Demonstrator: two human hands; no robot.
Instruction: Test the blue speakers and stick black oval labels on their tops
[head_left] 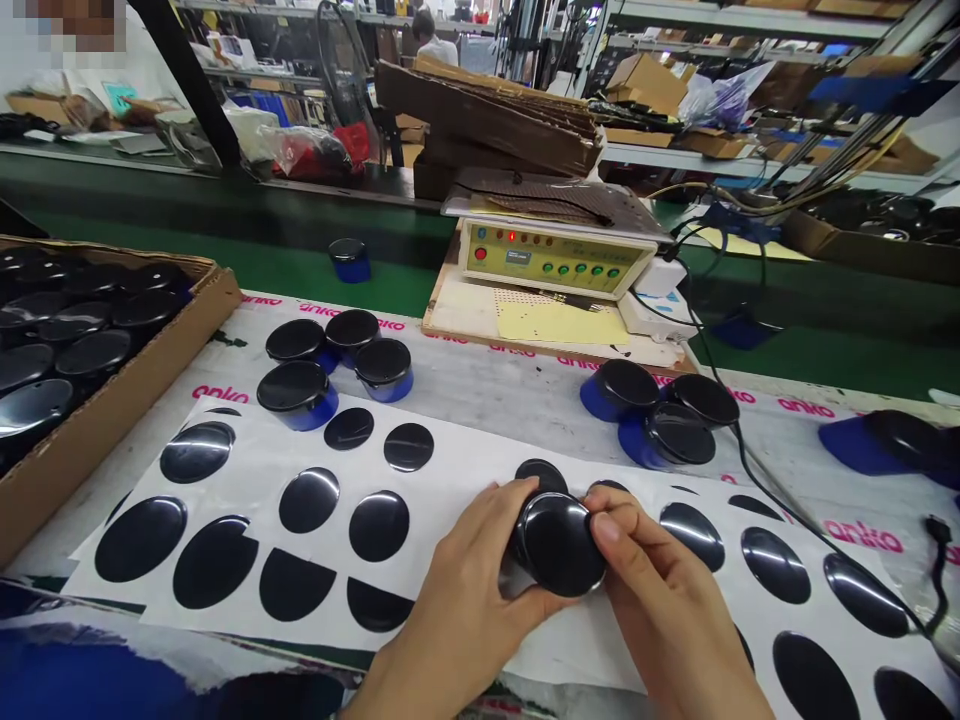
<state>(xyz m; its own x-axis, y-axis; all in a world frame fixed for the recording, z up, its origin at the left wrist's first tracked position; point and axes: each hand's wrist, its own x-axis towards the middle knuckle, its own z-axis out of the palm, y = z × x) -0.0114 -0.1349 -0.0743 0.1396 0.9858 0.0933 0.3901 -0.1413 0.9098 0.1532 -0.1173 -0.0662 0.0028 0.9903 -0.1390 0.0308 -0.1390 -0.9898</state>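
Observation:
My left hand is wrapped around the side of a round part with a glossy black top, near the front middle. At its right edge my right hand pinches with thumb and fingers; whether a thin film lies between them is too small to tell. Beneath both hands lie white sheets bearing black round stickers. Behind the sheets stand black-topped blue round parts, one group at the left and another at the right.
A cardboard box of black-topped parts stands at the left. A yellow-fronted control unit sits on a board at the back. A black cable crosses the right side. Farther back, a person is visible.

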